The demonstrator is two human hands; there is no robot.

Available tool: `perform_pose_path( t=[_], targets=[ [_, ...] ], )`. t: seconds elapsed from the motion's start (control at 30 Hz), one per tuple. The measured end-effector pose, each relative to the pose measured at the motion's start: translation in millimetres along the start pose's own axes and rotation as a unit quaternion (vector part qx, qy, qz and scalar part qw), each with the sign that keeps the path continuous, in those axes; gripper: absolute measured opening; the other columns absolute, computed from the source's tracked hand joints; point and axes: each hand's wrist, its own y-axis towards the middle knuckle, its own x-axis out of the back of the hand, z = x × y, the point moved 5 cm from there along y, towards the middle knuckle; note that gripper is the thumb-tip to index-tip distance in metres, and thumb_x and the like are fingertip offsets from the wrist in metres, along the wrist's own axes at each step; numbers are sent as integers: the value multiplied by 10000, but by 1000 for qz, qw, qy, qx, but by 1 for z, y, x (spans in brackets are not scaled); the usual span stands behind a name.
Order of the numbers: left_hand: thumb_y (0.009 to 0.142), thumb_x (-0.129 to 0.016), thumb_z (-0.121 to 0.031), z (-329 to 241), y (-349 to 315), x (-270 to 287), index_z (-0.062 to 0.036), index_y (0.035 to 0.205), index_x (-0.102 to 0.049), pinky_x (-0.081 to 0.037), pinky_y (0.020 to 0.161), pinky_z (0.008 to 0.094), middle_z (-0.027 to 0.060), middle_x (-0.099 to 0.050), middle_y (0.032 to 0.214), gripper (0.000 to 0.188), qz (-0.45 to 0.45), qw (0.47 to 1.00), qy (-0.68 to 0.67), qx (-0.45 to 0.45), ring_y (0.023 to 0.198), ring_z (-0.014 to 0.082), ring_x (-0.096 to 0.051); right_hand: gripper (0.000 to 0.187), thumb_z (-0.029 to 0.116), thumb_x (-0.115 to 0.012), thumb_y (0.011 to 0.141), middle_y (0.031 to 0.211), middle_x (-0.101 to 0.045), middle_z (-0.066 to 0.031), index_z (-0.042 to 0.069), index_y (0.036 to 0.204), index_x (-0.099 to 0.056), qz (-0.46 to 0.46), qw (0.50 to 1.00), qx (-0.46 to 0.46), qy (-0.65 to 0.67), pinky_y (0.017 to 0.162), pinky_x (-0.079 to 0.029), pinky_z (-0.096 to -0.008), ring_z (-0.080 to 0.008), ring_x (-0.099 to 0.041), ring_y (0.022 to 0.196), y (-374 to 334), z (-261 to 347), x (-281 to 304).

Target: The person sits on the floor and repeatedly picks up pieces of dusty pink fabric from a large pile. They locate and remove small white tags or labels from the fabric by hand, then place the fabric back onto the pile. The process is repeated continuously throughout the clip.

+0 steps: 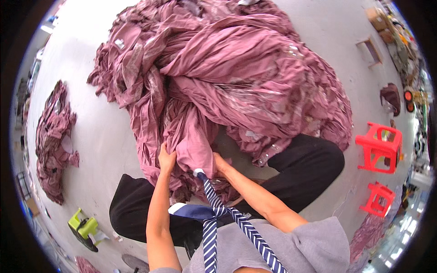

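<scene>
Left hand (166,160) and right hand (220,163) both pinching mauve garment (193,148) — heaped pile (236,73) just beyond, far side.

- The right hand (220,162) is mostly buried in the mauve cloth (195,145); its grip cannot be told.
- The left hand (166,159) shows only its back; the fingertips are lost in a fold.
- The fabric pile (236,68) runs past the top edge.
- The cluttered goods (409,59) at the right rim are too small and bent to identify.
- The green object (84,227) is too small to tell apart.
</scene>
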Motion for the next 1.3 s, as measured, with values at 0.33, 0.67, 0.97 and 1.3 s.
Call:
perform_pose_path(
  t=[0.33, 0.67, 0.97, 1.3],
  targets=[
    [799, -537, 12, -41, -72, 8, 9, 1082, -593, -484, 628, 242, 47, -637, 857, 289, 199, 949, -246, -2, 695, 123, -600, 420, 315, -364, 944, 1074, -626, -106, 1, 1168, -531, 66, 995, 63, 34, 851, -469, -356, -205, -603, 960, -101, 1, -31],
    [756, -610, -78, -13, -75, 32, 26, 973, -609, -490, 618, 268, 57, -629, 803, 241, 51, 959, -266, 81, 686, 140, -600, 336, 248, -454, 894, 1087, -616, -133, 7, 1083, -592, 3, 997, 47, 66, 869, -460, -420, -274, -598, 967, -110, -2, 6],
    [827, -581, -129, 48, -13, 62, -25, 952, -608, -520, 803, 382, 120, -656, 945, 165, -45, 728, -659, 184, 835, 247, -634, 196, 205, -582, 836, 880, -634, -35, 64, 966, -625, 22, 992, 123, -15, 681, -483, -297, -156, -603, 781, -133, 58, -36],
    [764, -647, -71, 49, -13, 64, -49, 1195, -475, -532, 723, 404, 125, -586, 1049, 465, -230, 733, -614, 183, 872, 251, -605, 182, 320, -549, 840, 673, -614, -2, 150, 847, -612, -72, 989, 59, -113, 545, -448, -397, -178, -573, 583, -54, 123, -27]
  ],
)
